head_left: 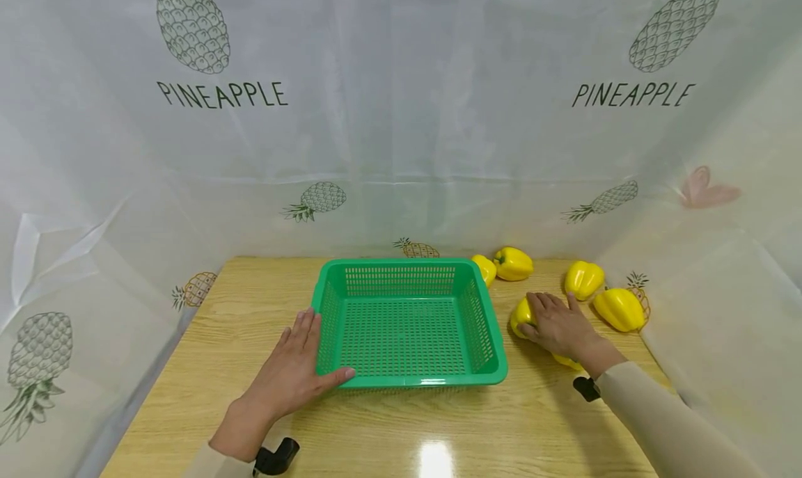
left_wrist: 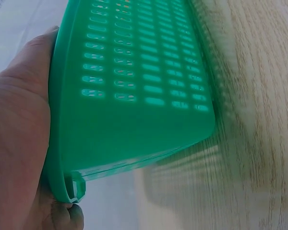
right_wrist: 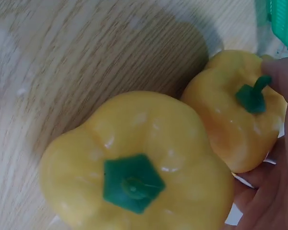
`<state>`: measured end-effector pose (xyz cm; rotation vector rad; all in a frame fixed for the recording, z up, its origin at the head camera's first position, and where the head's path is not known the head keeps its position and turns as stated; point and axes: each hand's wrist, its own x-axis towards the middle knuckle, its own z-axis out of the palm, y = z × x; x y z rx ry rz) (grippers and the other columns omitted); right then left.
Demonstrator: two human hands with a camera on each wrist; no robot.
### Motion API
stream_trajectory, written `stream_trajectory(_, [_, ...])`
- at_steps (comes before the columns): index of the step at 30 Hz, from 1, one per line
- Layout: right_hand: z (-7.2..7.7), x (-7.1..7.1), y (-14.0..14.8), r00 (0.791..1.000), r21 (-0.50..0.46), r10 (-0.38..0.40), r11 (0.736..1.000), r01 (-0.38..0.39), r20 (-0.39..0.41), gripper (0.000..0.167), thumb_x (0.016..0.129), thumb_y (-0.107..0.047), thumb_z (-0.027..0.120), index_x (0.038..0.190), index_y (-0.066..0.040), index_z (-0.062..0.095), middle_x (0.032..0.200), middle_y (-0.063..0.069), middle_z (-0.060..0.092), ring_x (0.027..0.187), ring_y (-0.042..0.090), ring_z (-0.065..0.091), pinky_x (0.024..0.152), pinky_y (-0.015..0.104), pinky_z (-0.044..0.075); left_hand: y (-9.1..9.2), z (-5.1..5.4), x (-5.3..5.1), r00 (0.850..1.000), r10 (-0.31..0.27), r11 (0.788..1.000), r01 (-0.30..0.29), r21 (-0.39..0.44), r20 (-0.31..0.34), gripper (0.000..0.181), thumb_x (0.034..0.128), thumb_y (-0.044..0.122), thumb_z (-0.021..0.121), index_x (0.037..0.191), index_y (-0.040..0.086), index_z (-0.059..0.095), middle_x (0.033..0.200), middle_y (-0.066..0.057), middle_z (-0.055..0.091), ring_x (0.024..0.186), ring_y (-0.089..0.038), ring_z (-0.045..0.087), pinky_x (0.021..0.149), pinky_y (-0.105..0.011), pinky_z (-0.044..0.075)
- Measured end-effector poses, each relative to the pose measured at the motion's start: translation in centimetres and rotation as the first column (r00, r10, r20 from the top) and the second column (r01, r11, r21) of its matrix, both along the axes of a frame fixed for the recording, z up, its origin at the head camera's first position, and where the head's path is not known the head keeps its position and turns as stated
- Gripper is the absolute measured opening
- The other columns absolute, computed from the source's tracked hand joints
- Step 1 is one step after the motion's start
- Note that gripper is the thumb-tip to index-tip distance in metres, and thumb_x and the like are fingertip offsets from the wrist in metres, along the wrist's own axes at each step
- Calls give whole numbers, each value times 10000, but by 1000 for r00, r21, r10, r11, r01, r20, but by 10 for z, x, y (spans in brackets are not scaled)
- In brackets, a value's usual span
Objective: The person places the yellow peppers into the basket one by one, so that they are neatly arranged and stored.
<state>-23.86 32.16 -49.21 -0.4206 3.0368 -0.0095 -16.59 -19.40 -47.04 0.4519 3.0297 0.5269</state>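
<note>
A green plastic basket [head_left: 401,380] with slotted walls stands on the wooden table. My left hand [head_left: 294,363] rests against its left front corner, fingers extended along the left rim and thumb over the front rim; the left wrist view shows the palm [left_wrist: 19,110] against the rim. To the basket's right, my right hand [head_left: 560,325] grips a yellow bell pepper [head_left: 521,316] with a green stem, thumb and fingers on opposite sides of it. A second yellow bell pepper [right_wrist: 134,115] lies close beside it, mostly hidden under the wrist in the head view.
Behind the basket's right corner lie two yellow peppers, one partly hidden [head_left: 484,269] and one in full view [head_left: 514,264]. Two others, a rear one [head_left: 584,280] and a front one [head_left: 619,309], lie near the right table edge. A pineapple-printed sheet [head_left: 426,137] encloses the table [head_left: 401,429].
</note>
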Motion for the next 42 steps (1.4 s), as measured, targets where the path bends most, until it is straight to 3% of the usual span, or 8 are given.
stream_trajectory(6, [1,0,-5,996,-61,90,994,-91,-19,715,975,-243,694,1602,-36,419,1646,278,383,1518,525,336,1210,779,182,1,-1,0,1000,-1,1000,1,0,-3,1255,899,839,559,1641,-100,180,1729,-294,143,1616,-454,119,1279,-655,199])
stream_trajectory(12, [0,1,-8,995,-28,60,998,-62,-78,771,988,-372,734,1569,32,426,1585,316,429,1442,539,424,1183,773,263,2,-1,1,1000,-3,1000,3,2,-8,1251,902,830,566,1642,-99,174,1729,-297,140,1615,-458,127,1282,-650,194])
stream_trajectory(16, [2,2,-6,986,8,100,995,-100,-133,662,955,-152,757,1536,14,486,1557,297,472,1418,527,454,1148,779,317,3,0,2,1000,-7,1000,7,9,-8,1249,905,826,566,1641,-102,170,1729,-298,135,1617,-454,112,1282,-651,194])
stream_trajectory(19, [3,3,-5,982,9,121,993,-121,-146,682,904,-51,771,1530,-9,506,1565,297,464,1436,530,431,1155,779,308,4,1,3,1000,-9,1000,9,3,-12,1244,910,825,560,1637,-108,177,1726,-301,144,1615,-458,117,1277,-654,206])
stream_trajectory(24, [1,0,-11,989,29,40,999,-37,-141,883,915,-422,819,1561,39,432,1567,322,446,1441,527,421,1194,772,248,6,1,5,1000,-1,1000,1,-1,-11,1245,910,827,558,1632,-116,184,1724,-302,150,1610,-470,142,1279,-651,202])
stream_trajectory(28, [-2,-3,-19,988,97,-23,995,38,-153,1078,884,-668,749,1573,77,383,1565,315,457,1440,502,434,1216,761,218,7,1,6,1000,3,1000,-3,-3,-3,1246,914,829,548,1631,-119,175,1727,-300,135,1613,-466,134,1287,-642,185])
stream_trajectory(31, [-4,-5,-23,988,145,-34,988,56,-151,1102,876,-673,755,1578,84,368,1570,305,459,1445,487,433,1219,765,202,7,1,6,1000,2,1000,-2,-8,1,1240,918,830,540,1633,-116,176,1728,-299,134,1614,-462,129,1287,-644,189])
stream_trajectory(42, [-5,-7,-22,989,225,-5,973,40,-151,943,886,-497,829,1553,35,426,1468,287,540,1352,490,505,1167,784,275,6,0,7,1000,-2,1000,2,-6,-19,1227,922,820,547,1631,-117,191,1725,-303,143,1612,-463,133,1280,-650,208])
